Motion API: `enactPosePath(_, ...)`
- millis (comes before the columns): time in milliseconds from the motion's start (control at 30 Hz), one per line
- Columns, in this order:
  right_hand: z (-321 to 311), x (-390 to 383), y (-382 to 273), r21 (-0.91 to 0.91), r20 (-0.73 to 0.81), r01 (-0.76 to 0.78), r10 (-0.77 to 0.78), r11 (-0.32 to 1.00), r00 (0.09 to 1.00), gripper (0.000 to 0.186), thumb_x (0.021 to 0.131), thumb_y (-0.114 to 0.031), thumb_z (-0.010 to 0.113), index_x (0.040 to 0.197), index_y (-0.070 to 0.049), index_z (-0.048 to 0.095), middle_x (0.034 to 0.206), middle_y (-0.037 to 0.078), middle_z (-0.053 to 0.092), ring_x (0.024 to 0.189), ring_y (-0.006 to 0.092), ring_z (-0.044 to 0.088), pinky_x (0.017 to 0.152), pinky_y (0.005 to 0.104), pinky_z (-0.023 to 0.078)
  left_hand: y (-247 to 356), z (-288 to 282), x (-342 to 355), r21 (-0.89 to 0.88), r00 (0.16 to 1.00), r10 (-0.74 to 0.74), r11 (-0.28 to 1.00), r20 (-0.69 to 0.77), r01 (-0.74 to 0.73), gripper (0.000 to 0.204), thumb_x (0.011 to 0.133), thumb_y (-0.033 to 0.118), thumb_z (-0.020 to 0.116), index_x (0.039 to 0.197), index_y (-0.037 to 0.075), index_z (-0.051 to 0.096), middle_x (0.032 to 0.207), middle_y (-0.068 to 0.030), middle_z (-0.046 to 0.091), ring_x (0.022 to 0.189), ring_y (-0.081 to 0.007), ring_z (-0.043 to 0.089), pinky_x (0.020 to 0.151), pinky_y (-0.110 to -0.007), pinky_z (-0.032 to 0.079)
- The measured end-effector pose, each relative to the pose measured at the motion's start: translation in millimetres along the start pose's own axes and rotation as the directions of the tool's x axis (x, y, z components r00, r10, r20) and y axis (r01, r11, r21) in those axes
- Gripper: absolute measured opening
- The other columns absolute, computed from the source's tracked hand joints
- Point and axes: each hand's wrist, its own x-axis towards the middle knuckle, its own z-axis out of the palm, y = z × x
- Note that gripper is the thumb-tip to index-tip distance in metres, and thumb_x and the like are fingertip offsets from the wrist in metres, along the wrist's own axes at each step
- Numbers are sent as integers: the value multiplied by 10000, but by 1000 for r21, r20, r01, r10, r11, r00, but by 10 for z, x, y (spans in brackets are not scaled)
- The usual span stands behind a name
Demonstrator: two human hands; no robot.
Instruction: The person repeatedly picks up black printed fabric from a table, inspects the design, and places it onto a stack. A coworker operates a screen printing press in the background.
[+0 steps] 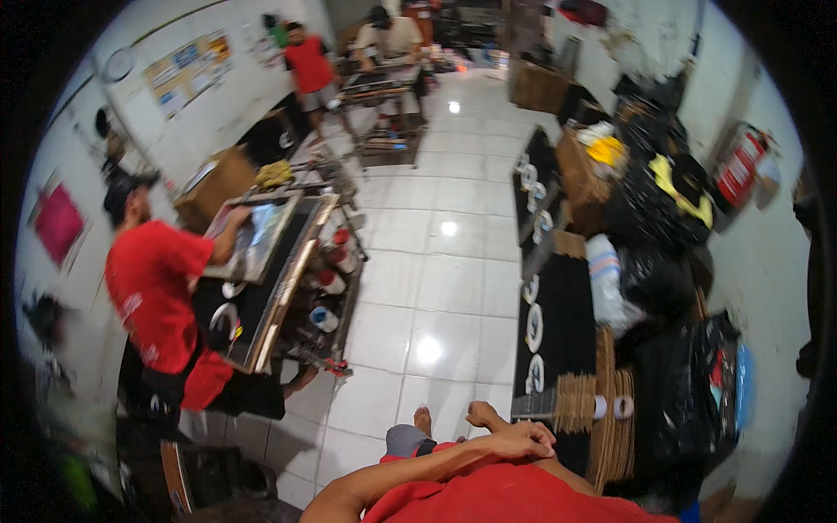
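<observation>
Red shirt (514, 497) lowest; arms cross over it. Left hand (523, 438) lies loosely curled, holding nothing; right hand (481, 413) tucked behind it, cannot tell. Tape rolls (610, 406) just right.

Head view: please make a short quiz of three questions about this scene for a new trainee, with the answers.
1. True or false: the person's hands hold a tool.
2. Which thing does the co-worker in the red shirt touch? A) the framed screen on the work table B) the black bags C) the tape rolls
3. Fill in: black cloth with white prints lies on the white tiled ____.

Key
1. False: they rest together over the person's own body, and no tool shows in them.
2. A: one hand lies on the frame's upper edge.
3. floor.
</observation>
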Motion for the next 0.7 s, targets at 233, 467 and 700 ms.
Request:
enactPosePath(233,235,251,128,-10,19,43,-43,999,999,287,699,-237,604,874,-13,645,904,212,640,865,354,616,764,409,488,-145,-121,-56,10,975,13,1000,-223,-11,256,755,263,681,711,12,654,702,-52,609,711,-126,550,643,-248,423)
enactPosePath(467,701,957,574,107,-99,93,-83,990,992,284,689,-272,638,731,6,603,700,189,613,641,299,592,582,411,452,-134,-990,-548,107,961,10,994,-277,21,311,767,335,683,805,26,682,750,-33,628,707,-143,558,625,-301,437)
enactPosePath(700,692,821,711,553,-130,-65,164,830,978,199,688,-188,683,769,-13,631,686,104,626,636,208,588,567,359,476,-1724,-2529,-2351,-413,320,-480,874,-817,255,272,779,323,659,918,90,670,864,-37,645,798,-146,582,714,-332,445)
